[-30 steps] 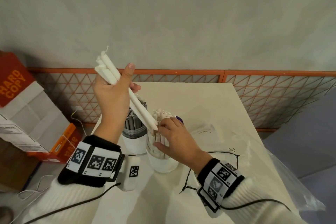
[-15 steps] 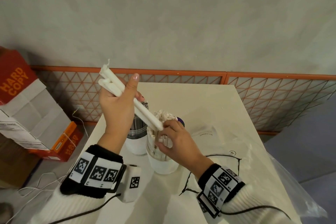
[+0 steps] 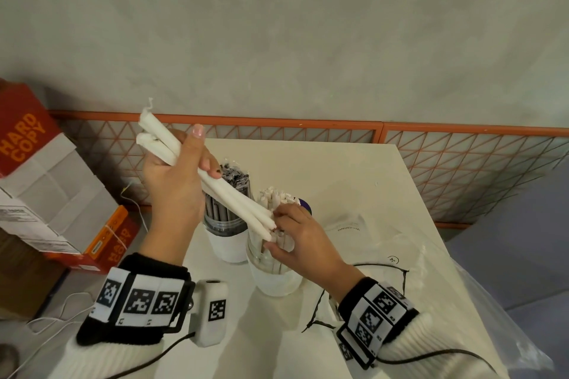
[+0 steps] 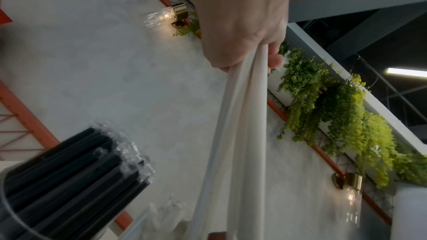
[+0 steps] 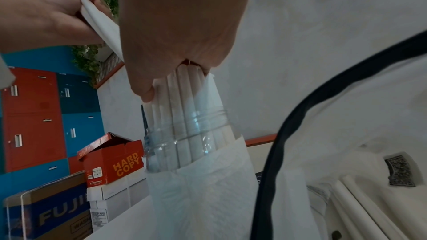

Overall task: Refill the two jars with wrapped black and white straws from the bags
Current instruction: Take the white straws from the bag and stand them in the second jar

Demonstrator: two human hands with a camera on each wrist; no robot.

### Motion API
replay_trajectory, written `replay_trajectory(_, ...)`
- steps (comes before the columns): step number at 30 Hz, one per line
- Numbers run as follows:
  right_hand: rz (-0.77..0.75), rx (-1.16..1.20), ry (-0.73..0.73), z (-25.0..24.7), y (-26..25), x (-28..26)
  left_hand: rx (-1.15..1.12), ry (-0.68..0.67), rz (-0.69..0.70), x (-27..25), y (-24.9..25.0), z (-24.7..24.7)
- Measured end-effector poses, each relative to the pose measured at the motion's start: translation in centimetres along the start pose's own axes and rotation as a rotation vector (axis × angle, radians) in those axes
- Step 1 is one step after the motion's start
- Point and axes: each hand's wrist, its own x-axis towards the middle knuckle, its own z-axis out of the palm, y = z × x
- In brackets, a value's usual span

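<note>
My left hand [image 3: 177,181] grips a slanted bundle of white wrapped straws [image 3: 221,191] above the two jars; the same bundle [image 4: 240,134] runs down from its fist in the left wrist view. The bundle's lower ends sit at the mouth of the near jar [image 3: 274,274], which is packed with white straws [image 5: 184,116]. My right hand [image 3: 297,240] curls round the tops of those standing straws, thumb on the near side. Behind it stands the jar of black wrapped straws [image 3: 226,215], also seen close up as black straws [image 4: 69,174].
A clear plastic bag [image 3: 415,271] with a black drawstring [image 3: 320,308] lies on the white table [image 3: 338,169] at right, with loose white straws [image 5: 369,207] in it. Orange paper boxes [image 3: 34,181] stand off the table's left. An orange mesh fence [image 3: 446,169] runs behind.
My left hand has lowered the white bundle slightly, bringing its lower ends down to the near jar's mouth. My right hand stays on the standing straws.
</note>
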Motion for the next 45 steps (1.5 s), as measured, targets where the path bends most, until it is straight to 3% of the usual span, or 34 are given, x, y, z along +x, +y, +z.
replay_trajectory(10, -0.033, -0.01, -0.034, -0.5, 0.1, 0.0, 0.087, 0.021, -0.138, 1.9, -1.0, 1.2)
replay_trajectory(14, -0.032, -0.009, -0.023, -0.3, 0.3, -0.1, 0.186, 0.016, -0.113, 2.7, -2.2, 1.3)
replay_trajectory(20, -0.036, 0.038, -0.001, -0.3, 0.2, -0.3, 0.228, 0.117, 0.01, 3.9, -3.1, 1.2)
replay_trajectory(27, -0.039, 0.036, 0.008, -0.4, 0.2, -0.2, 0.169, 0.176, -0.005, 4.1, -2.7, 1.9)
replay_trajectory(35, -0.08, -0.123, -0.054, -0.4, -0.4, -0.1, 0.167, 0.131, 0.05, 2.7, -0.1, 1.8)
replay_trajectory(45, -0.086, -0.136, -0.095, -0.8, -0.8, 0.6, 0.174, 0.181, 0.068, 0.8, -0.9, 0.8)
